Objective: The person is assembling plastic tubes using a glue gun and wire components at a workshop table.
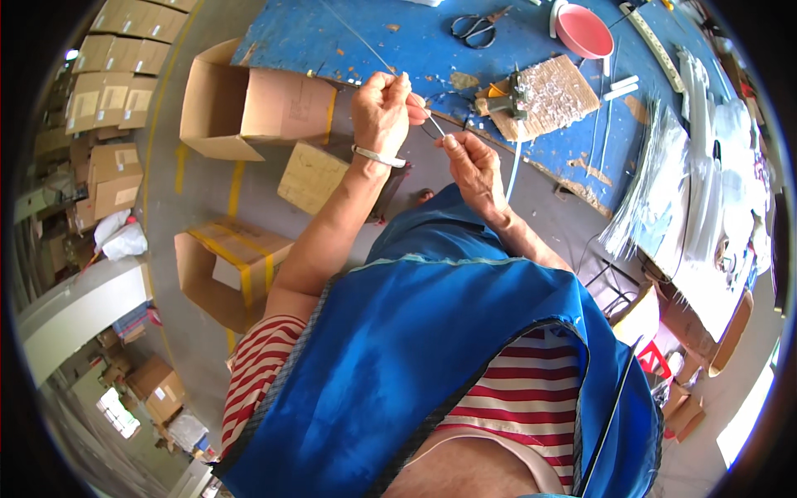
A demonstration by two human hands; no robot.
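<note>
While both forearms rise from the blue apron (432,332) toward the bench edge, the 2 hands meet close together so the thin work between them stays taut and near the eyes. The left hand (380,112), with a silver bangle (378,156) at the wrist, is closed in a pinch around a thin pale strand (365,41) that runs up and away over the blue worktable (332,37); holding it high seems to keep the long free end off the clutter. The right hand (473,166) is also curled shut, its fingertips pinching a small dark wire loop (432,129) just beside the left fingers, and a pale strip (515,170) hangs down beside it; whether that hand grips the strip I cannot tell. Within easy reach on the table sit a worn wooden block with a small metal jig (535,98), scissors (475,27) and a pink bowl (584,31), while bundles of clear strips (656,174) lie at the right. Open cardboard boxes (249,104) stand on the floor below, probably placed to catch finished pieces.
</note>
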